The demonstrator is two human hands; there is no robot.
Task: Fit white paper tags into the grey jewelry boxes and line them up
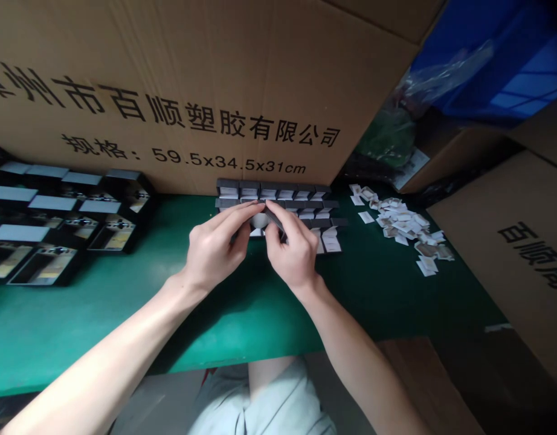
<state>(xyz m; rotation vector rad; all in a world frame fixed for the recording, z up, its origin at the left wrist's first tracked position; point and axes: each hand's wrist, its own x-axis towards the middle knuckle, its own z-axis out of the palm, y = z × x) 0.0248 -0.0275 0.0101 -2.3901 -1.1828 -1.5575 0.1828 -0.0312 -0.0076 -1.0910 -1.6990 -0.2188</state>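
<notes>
Both my hands meet over the green table. My left hand (pixel 214 251) and my right hand (pixel 291 254) pinch a small dark box (pixel 270 219) between their fingers, and the fingers hide most of it. Just beyond my fingertips stand rows of small black boxes (pixel 278 196) with white inserts. A few white cards (pixel 331 243) lie beside my right hand. To the right, a loose pile of white paper cards (pixel 396 225) is spread on the table.
Larger open black boxes (pixel 61 223) sit at the left of the green table (pixel 242 320). A printed cardboard carton (pixel 179 78) stands behind, with another (pixel 509 254) at right. A blue crate (pixel 487 66) and plastic bag (pixel 446 75) are upper right.
</notes>
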